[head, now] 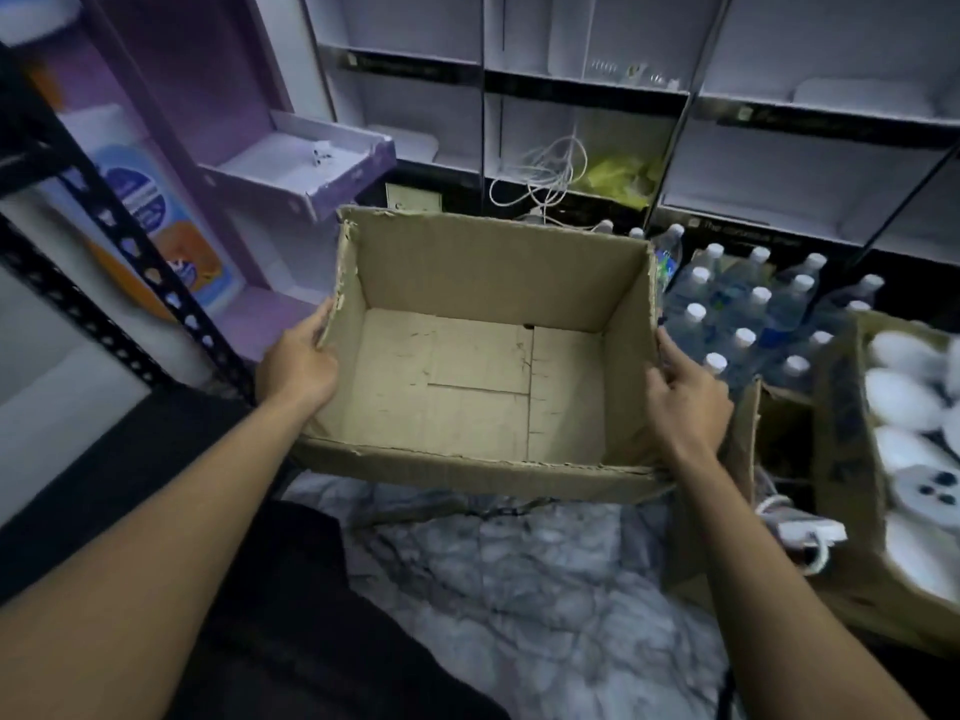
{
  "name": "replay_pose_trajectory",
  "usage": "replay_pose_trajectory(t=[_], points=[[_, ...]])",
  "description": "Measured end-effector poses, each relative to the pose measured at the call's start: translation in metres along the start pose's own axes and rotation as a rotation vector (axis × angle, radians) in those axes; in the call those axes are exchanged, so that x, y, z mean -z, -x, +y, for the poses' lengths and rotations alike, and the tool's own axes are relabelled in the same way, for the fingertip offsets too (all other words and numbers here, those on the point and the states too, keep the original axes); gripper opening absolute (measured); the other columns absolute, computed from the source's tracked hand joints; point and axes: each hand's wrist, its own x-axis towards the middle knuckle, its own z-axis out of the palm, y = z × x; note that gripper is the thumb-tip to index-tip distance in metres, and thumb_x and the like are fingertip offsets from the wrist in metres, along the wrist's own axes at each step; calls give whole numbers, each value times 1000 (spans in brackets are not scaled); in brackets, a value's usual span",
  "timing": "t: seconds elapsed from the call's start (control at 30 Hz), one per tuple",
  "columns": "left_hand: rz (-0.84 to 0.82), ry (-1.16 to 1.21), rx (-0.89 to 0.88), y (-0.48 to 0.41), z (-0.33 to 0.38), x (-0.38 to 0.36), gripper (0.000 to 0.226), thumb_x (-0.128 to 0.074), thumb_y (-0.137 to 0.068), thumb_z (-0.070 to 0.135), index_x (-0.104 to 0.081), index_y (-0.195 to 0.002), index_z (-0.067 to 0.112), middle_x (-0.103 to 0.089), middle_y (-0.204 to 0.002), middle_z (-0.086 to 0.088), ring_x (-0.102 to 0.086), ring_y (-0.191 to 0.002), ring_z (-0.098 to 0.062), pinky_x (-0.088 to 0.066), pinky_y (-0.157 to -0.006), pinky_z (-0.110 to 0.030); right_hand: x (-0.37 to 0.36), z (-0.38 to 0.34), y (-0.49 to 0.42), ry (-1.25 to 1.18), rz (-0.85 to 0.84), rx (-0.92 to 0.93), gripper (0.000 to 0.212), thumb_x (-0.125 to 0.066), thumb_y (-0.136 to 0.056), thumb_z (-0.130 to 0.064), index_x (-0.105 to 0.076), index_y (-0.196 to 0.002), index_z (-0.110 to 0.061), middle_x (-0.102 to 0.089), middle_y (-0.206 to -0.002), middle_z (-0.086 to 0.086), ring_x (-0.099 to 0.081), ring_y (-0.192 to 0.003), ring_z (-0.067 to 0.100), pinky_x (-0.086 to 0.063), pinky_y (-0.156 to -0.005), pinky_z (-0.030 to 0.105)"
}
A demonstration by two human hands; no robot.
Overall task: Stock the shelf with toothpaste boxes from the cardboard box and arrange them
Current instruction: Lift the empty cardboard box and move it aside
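Note:
An open brown cardboard box [493,283] fills the middle of the head view, held above the marbled floor. Its inside is bare; no toothpaste boxes show in it. My left hand [298,363] grips the box's left wall, fingers curled over the torn rim. My right hand [685,392] grips the right wall the same way. A black metal rack [104,262] stands at the left edge, with colourful packages behind its post.
A pack of water bottles [753,314] stands right of the box. Another carton [883,459] with white round items sits at the far right. White cubby shelves [582,85] line the back, holding white cables [545,168]. A purple display stand [291,163] is back left.

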Motion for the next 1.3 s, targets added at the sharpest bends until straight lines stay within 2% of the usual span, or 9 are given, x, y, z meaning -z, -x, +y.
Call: replay_pose_trajectory(t=[0.2,0.3,0.47,0.57,0.73,0.83,0.93,1.13,1.3], points=[[-159,-100,64,6,-39,-62,67,-42,-92,3,-41,-145,45,-55,-143,2,-55,-124,-30,-49,-99,-37,-38,62,33,-61,-66,-360,42,-54,-92,-30,-59,-130,-46,-73,-114,5,-65,-102,29,-48,-95,37],[-224,-118,75,9,-62,-84,73,-41,-91,-1,-39,-144,50,-56,-141,1,-59,-117,-31,-52,-93,-35,-56,82,51,-72,-72,-472,40,-53,-91,-32,-60,-128,-47,-73,-109,2,-65,-91,26,-50,-89,36],[-240,-197,141,44,-104,-110,63,-45,-92,1,-43,-148,29,-61,-133,-12,-58,-114,-35,-46,-92,-33,-84,107,82,15,-125,-597,40,-51,-96,-25,-59,-132,-40,-73,-83,4,-57,-64,18,-46,-64,32],[-331,-214,166,65,-135,-125,59,-57,-89,11,-43,-145,20,-59,-132,-16,-56,-116,-36,-48,-94,-39,-101,111,102,67,-213,-574,43,-48,-97,-29,-53,-137,-42,-74,-89,7,-63,-78,30,-53,-78,41],[-299,-225,347,71,-145,-138,83,-60,-94,18,-6,-156,4,-3,-164,-16,-13,-147,-40,-18,-119,-44,-110,112,101,37,-251,-545,43,-48,-95,-33,-53,-137,-43,-75,-98,9,-63,-86,32,-54,-86,47],[-264,-118,515,75,-157,-139,84,-59,-93,18,-5,-154,-1,-9,-162,-21,-26,-141,-46,-29,-115,-47,-107,103,95,5,-289,-549,43,-51,-97,-27,-54,-139,-32,-67,-126,7,-60,-109,33,-47,-97,41],[-254,1,622,70,-160,-137,87,-59,-95,20,1,-153,-5,-14,-161,-22,-33,-140,-39,-33,-111,-39,-111,97,94,-43,-324,-559,44,-56,-96,-28,-53,-140,-30,-62,-134,4,-57,-119,27,-43,-99,34],[-87,214,729,52,-156,-130,91,-54,-96,23,15,-152,2,-30,-155,-25,-46,-131,-40,-41,-106,-38,-148,90,99,-145,-389,-550,53,-65,-88,-45,-51,-138,-38,-67,-127,1,-64,-113,20,-54,-96,47],[-181,404,676,47,-161,-130,93,-61,-88,11,-2,-154,41,-49,-141,-13,-60,-114,-32,-56,-91,-47,-190,67,107,-352,-502,-561,64,-70,-87,-45,-45,-144,-31,-57,-140,3,-60,-121,21,-52,-99,50]])
